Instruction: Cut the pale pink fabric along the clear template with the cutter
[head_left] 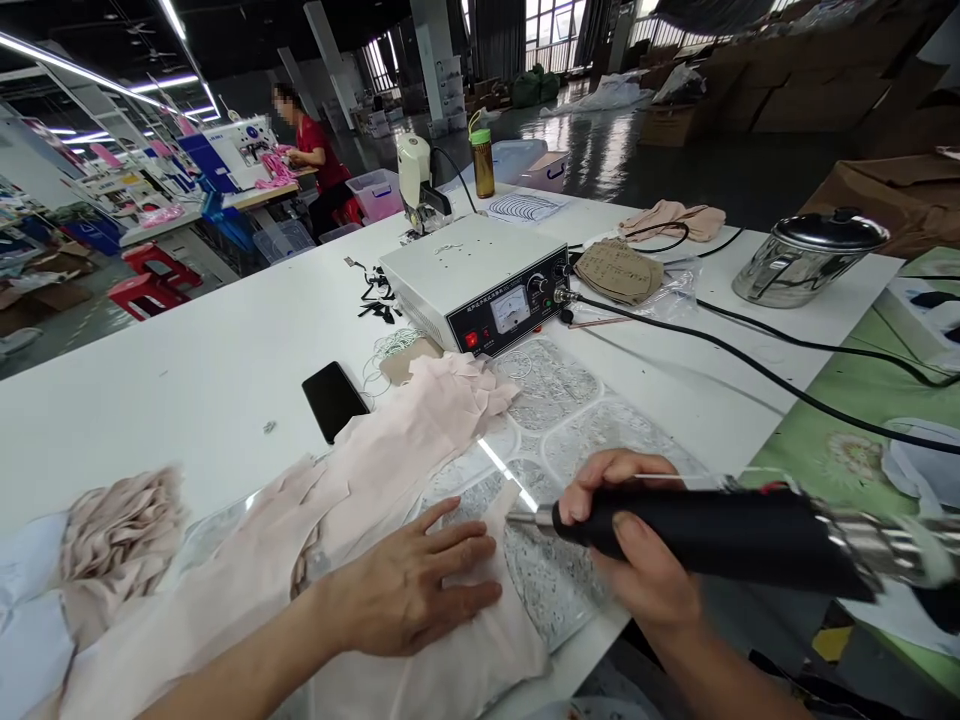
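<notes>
My left hand lies flat with its fingers spread on a pale pink piece of fabric. My right hand is wrapped round the thick black barrel of an ultrasonic handpiece, held almost level. Its thin metal tip points left and is at the narrow end of the fabric, just beyond my left fingertips; whether it touches the cloth I cannot tell. Under the fabric is a clear, patterned sheet. More pale pink pieces lie in a long overlapping heap behind my left hand.
A control box with a dial and cable stands behind the sheet. Around it are a phone, a green-capped bottle, a lidded steel pot and black cables. Bunched fabric lies at left. A person sits by sewing machines.
</notes>
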